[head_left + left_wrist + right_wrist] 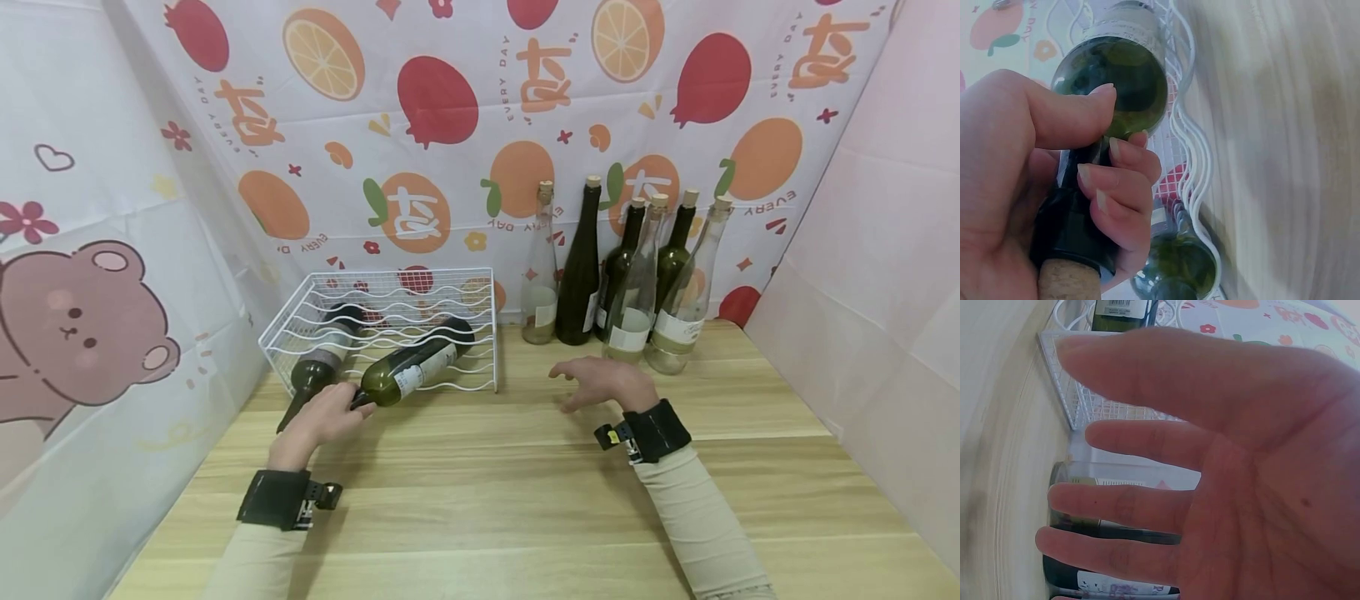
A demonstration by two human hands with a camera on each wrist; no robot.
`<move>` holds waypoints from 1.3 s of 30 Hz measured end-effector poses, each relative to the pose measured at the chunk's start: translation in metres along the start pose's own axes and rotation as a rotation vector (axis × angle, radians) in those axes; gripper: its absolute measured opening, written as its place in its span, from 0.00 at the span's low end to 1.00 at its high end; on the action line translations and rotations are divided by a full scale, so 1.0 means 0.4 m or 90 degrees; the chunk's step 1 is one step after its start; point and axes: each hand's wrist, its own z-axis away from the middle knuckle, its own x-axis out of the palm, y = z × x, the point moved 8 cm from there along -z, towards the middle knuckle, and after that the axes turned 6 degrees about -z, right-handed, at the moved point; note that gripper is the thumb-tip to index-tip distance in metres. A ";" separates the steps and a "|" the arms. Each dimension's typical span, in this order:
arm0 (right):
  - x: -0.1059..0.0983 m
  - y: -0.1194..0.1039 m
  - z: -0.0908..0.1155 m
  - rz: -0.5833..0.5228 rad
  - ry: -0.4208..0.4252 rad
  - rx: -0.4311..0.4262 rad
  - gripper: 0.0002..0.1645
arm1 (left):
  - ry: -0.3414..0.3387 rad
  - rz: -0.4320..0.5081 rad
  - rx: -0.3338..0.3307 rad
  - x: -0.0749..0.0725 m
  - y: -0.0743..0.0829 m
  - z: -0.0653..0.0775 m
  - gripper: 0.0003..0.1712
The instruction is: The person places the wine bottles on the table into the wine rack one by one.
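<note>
A green glass bottle with a white label lies slanted in the white wire rack with wavy bars, its neck jutting from the rack's front, where the left hand's fingers curl round it. A second dark green bottle lies at the rack's left. Right of the rack, the right hand, fingers spread and empty, hovers over the pale wood-grain desk near six upright corked glass bottles.

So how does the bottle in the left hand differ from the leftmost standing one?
Glass: held bottle is green, leftmost standing bottle clear.
Pose: held bottle slants across the white wire rack; the standing one is upright on the table.
Contact: left hand grips the first's neck; the second is untouched.
Both corked, labelled.
</note>
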 end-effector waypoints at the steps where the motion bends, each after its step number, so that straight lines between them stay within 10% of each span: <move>1: 0.001 -0.001 0.001 0.002 -0.001 -0.001 0.39 | 0.006 0.001 0.001 0.003 -0.001 -0.002 0.14; 18: 0.010 0.003 0.000 0.003 -0.004 0.002 0.37 | 0.073 0.024 -0.080 0.065 -0.055 -0.031 0.21; 39: 0.001 -0.003 -0.001 0.009 0.006 -0.005 0.35 | 0.079 0.063 -0.199 0.030 -0.065 0.005 0.22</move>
